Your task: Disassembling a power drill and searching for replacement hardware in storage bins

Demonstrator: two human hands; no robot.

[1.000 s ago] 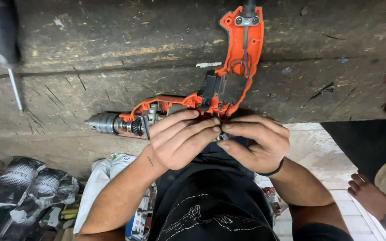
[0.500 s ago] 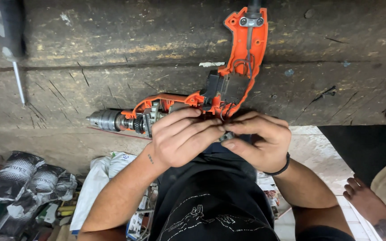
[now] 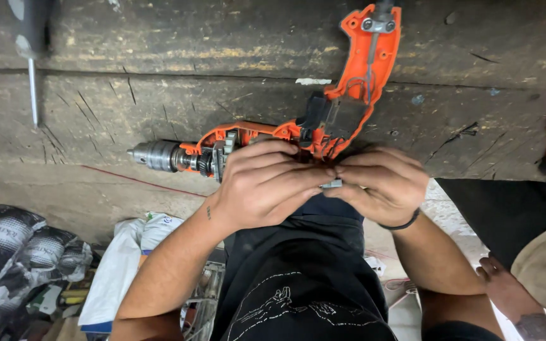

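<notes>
A drill (image 3: 273, 136) lies on the workbench (image 3: 159, 101), a screwdriver (image 3: 33, 57) to its left.

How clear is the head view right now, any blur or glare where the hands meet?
Head view: even, soft light, no glare; the orange drill and bench are sharp. The right hand is slightly motion-blurred; the small grey part between the fingertips, against the left hand, is too small to identify.

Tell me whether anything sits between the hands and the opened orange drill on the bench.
Nothing visible does. The left hand and right hand meet right at the opened drill, pinching a small grey part together at the bench's edge.
</notes>
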